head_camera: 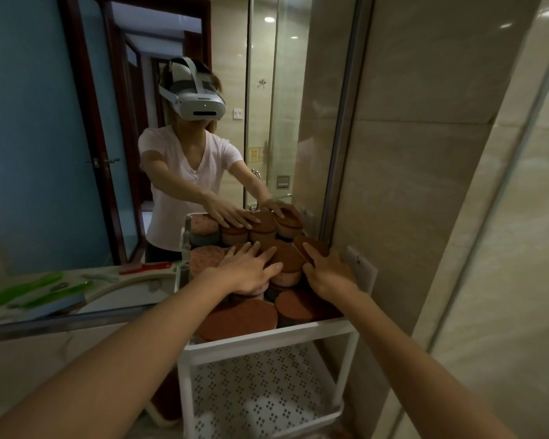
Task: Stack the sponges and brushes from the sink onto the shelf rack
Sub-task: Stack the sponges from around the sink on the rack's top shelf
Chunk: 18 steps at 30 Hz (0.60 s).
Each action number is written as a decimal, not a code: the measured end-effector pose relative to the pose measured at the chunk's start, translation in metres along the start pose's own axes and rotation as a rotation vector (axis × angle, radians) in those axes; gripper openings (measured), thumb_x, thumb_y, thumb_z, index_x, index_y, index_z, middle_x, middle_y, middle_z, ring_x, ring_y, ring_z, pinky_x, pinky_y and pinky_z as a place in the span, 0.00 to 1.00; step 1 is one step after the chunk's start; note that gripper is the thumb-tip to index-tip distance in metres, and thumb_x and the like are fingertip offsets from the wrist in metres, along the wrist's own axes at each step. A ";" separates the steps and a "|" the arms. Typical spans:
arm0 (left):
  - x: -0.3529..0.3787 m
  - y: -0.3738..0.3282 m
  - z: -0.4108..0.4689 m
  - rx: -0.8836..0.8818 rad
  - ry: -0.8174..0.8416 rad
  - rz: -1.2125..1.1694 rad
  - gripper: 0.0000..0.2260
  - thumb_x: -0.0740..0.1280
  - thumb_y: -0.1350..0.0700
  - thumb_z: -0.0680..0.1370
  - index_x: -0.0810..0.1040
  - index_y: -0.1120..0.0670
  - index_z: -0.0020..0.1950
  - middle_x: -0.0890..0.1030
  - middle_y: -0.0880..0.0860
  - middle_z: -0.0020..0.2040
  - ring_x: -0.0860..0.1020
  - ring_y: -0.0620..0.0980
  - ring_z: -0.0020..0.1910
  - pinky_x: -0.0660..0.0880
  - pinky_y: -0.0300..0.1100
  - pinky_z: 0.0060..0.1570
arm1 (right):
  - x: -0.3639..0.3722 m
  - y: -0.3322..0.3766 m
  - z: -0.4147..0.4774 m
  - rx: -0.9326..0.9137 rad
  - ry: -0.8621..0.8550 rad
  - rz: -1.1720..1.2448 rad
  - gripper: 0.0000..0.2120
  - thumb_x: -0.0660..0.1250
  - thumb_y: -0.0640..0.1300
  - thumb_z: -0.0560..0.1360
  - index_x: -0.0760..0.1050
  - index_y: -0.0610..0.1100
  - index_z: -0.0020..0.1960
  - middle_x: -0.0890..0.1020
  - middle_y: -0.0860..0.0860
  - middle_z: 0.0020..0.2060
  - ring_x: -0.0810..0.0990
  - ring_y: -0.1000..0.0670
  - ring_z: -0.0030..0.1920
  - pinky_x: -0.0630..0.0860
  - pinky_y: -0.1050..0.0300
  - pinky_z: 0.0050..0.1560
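Head view, ref. positions:

1. Shelf rack (267, 339): white frame, stands against the mirror (45, 153), w/ tiled wall (425, 185) on its R side. Top tier is packed w/ round sponges (238, 321), brown-red scouring faces up, several in short stacks. Lower shelf (260, 394) is a white perforated panel; what lies on it cannot be made out.

2. L hand (251, 272): palm down, fingers straight and spread, resting flat on the tops of the stacked sponges at mid-tier. Nothing pinched or curled round.

3. R hand (328, 275): at rear-R corner of the top tier, just beside a white wall plate (362, 267). Thumb lies over the brown face of one tilted sponge (313, 247), fingers curled behind its edge, i.e. hand grips it. This sponge leans on edge, face turned toward the L hand, touching neighbouring stacks.

4. Both forearms are extended, approx. parallel, over the rack's front rail.

5. Mirror: shows the person's reflection w/ white headset and pale T-shirt, both hands on the same sponges.

6. Brushes (23, 291): green-handled, lying well L of the rack beside a curved sink rim (124, 283); a red brush (146, 267) lies nearer the rack. They appear within the mirror area; cannot tell for certain whether direct or reflected. Neither hand touches them.
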<state>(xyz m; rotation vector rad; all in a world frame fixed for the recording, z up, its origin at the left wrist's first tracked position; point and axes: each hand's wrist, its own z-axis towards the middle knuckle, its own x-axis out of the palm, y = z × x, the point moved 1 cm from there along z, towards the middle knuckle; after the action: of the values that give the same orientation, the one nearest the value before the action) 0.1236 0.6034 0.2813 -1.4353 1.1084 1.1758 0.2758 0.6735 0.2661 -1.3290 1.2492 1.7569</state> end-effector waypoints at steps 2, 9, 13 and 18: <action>0.001 -0.001 0.001 0.000 0.002 0.009 0.26 0.44 0.40 0.80 0.46 0.46 0.77 0.46 0.55 0.79 0.45 0.55 0.78 0.43 0.53 0.75 | -0.003 -0.001 -0.002 -0.016 0.041 -0.046 0.25 0.49 0.54 0.80 0.48 0.58 0.75 0.49 0.42 0.75 0.58 0.37 0.72 0.62 0.44 0.71; -0.002 0.000 -0.001 0.005 0.006 0.037 0.26 0.44 0.40 0.80 0.46 0.46 0.77 0.46 0.55 0.79 0.45 0.55 0.78 0.44 0.53 0.74 | -0.010 0.015 -0.002 -0.007 0.150 -0.258 0.26 0.50 0.52 0.80 0.45 0.53 0.76 0.47 0.39 0.75 0.54 0.35 0.73 0.59 0.44 0.71; -0.002 -0.001 -0.003 0.010 0.014 0.048 0.26 0.44 0.40 0.80 0.46 0.47 0.77 0.46 0.56 0.79 0.46 0.56 0.78 0.44 0.54 0.75 | -0.017 0.022 -0.001 0.029 0.243 -0.350 0.30 0.53 0.49 0.80 0.40 0.54 0.76 0.43 0.38 0.75 0.51 0.34 0.74 0.58 0.43 0.73; -0.014 -0.006 -0.012 0.046 -0.041 0.018 0.24 0.45 0.45 0.82 0.55 0.51 0.76 0.52 0.58 0.78 0.50 0.56 0.77 0.48 0.53 0.74 | -0.022 0.016 -0.009 -0.008 0.218 -0.239 0.30 0.54 0.47 0.79 0.45 0.52 0.76 0.49 0.40 0.75 0.54 0.36 0.74 0.59 0.42 0.73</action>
<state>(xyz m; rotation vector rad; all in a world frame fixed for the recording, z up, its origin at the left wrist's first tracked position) 0.1298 0.5936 0.2971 -1.3630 1.1153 1.1804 0.2719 0.6610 0.2920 -1.6360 1.1417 1.4836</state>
